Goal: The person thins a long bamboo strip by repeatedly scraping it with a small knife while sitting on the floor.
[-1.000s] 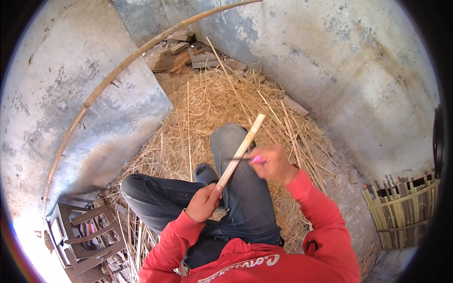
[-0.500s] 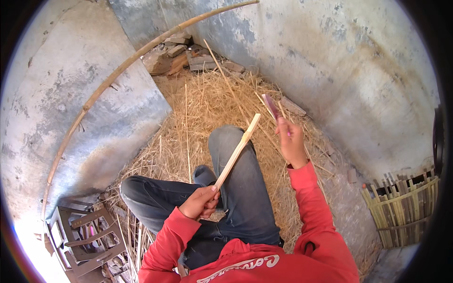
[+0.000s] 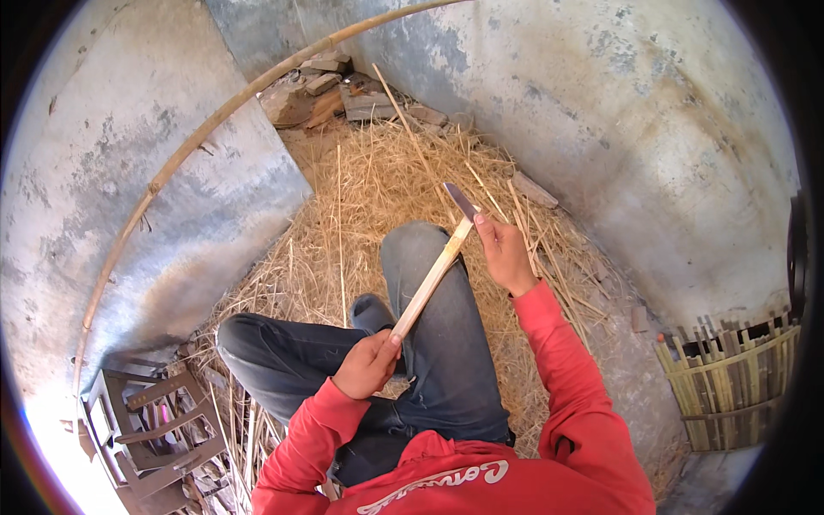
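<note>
My left hand (image 3: 369, 362) is closed around the lower end of a flat, pale bamboo strip (image 3: 427, 286). The strip slants up and to the right over my bent right knee. In my right hand (image 3: 505, 251) is a knife (image 3: 462, 201), its dark blade pointing up and left. The blade lies against the far end of the strip, and the fingers hide the knife's handle.
Straw-like shavings (image 3: 369, 184) cover the floor in front of me. A long bamboo pole (image 3: 184, 150) curves along the left. At the lower left is a brown wooden chair-like frame (image 3: 163, 429); a slatted bamboo basket (image 3: 734, 382) stands at right. Bricks (image 3: 324, 83) lie in the far corner.
My right hand has come left and slightly down, bringing the knife from beside the bamboo strip onto its far end. The left hand keeps its hold, hardly shifted.
</note>
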`<state>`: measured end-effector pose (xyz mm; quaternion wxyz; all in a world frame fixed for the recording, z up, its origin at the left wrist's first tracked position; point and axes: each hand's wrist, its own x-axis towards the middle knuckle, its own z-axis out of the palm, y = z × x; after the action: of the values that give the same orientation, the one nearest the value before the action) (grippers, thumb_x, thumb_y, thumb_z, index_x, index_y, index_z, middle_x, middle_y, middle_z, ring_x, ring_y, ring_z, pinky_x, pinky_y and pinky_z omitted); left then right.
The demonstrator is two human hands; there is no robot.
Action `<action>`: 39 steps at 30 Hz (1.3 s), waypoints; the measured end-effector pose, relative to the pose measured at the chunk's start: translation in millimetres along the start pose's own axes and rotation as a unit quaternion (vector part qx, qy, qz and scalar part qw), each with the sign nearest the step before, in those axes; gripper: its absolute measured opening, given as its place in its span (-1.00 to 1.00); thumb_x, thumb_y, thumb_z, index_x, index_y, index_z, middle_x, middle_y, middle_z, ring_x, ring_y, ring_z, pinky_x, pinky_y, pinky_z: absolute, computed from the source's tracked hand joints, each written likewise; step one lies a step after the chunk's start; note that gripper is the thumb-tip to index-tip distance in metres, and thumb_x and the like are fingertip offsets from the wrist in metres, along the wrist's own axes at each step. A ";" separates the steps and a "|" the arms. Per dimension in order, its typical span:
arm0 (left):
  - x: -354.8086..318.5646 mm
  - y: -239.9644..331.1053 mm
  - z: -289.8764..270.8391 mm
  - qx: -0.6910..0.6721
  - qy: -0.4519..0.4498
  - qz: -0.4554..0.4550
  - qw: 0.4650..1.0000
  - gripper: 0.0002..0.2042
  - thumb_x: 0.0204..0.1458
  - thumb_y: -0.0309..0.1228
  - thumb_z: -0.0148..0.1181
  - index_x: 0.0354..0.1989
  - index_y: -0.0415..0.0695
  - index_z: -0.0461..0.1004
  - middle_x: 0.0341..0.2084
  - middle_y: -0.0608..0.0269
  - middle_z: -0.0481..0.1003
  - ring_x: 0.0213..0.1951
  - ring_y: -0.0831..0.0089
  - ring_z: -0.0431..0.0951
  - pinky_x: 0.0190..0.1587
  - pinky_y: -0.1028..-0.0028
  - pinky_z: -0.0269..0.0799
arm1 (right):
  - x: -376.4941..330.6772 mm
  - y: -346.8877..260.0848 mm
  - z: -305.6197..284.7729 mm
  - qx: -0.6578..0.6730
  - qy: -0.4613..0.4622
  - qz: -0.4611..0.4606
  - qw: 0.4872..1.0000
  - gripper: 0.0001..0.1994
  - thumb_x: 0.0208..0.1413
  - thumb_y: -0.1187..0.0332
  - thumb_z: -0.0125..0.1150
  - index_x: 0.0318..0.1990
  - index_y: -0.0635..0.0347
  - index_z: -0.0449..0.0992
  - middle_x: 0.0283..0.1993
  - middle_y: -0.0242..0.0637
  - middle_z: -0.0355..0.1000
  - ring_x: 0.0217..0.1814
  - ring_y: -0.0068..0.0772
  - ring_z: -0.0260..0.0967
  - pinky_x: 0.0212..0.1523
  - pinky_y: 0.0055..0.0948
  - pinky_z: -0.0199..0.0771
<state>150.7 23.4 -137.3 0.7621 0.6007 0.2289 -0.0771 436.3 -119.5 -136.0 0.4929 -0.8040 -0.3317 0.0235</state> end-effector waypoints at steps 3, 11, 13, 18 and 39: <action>1.9 0.6 -3.6 -0.001 -0.013 -0.020 1.000 -0.63 0.47 -0.11 -0.15 -0.33 -0.10 0.30 -0.74 0.47 0.20 -0.77 0.66 0.14 -0.71 0.56 0.02 | -11.0 0.8 4.3 0.028 -0.039 0.001 0.999 -0.41 0.46 -0.03 -0.04 -0.51 0.32 0.37 -0.68 -0.31 0.06 -0.59 -0.46 -0.01 -0.52 -0.26 0.02; 3.1 -0.5 -6.3 -0.021 -0.026 -0.031 0.999 -0.64 0.47 -0.11 -0.15 -0.33 -0.09 0.31 -0.72 0.47 0.20 -0.76 0.66 0.14 -0.70 0.55 0.02 | -17.1 2.2 2.7 0.163 -0.111 0.075 0.978 -0.39 0.46 -0.10 -0.06 -0.60 0.14 0.31 -0.72 -0.48 0.06 -0.66 -0.56 -0.03 -0.60 -0.37 -0.04; 2.6 2.7 -7.0 -0.025 -0.027 -0.035 0.999 -0.64 0.47 -0.11 -0.14 -0.33 -0.08 0.31 -0.72 0.48 0.20 -0.75 0.66 0.14 -0.70 0.55 0.03 | -14.6 -13.7 -10.7 0.323 -0.224 0.239 0.888 -0.43 0.44 -0.12 -0.03 -0.60 0.00 0.24 -0.70 -0.61 0.02 -0.69 -0.67 -0.07 -0.66 -0.51 -0.14; 1.8 -3.9 -2.9 0.066 0.018 0.027 0.997 -0.62 0.46 -0.14 -0.11 -0.35 -0.14 0.36 -0.68 0.42 0.28 -0.65 0.63 0.25 -0.56 0.53 0.17 | -15.3 -12.6 -12.5 0.438 -0.176 0.247 0.846 -0.46 0.39 -0.12 0.08 -0.57 0.00 0.25 -0.69 -0.63 0.00 -0.70 -0.73 -0.07 -0.68 -0.58 -0.15; -12.9 -6.1 4.7 0.265 0.106 0.130 0.950 -0.62 0.44 -0.23 -0.08 -0.36 -0.24 0.47 -0.69 0.30 0.34 -0.61 0.53 0.34 -0.48 0.42 0.29 | -38.7 -49.1 -29.3 0.063 -0.096 -0.043 0.992 -0.81 0.15 0.33 0.45 -0.28 0.30 0.63 -0.51 -0.34 0.51 -0.51 -0.63 0.36 -0.46 -0.48 0.33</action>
<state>138.2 15.3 -136.2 0.5505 0.8101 0.1998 0.0292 391.8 -149.3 -92.5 0.5090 -0.7503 -0.4098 0.0996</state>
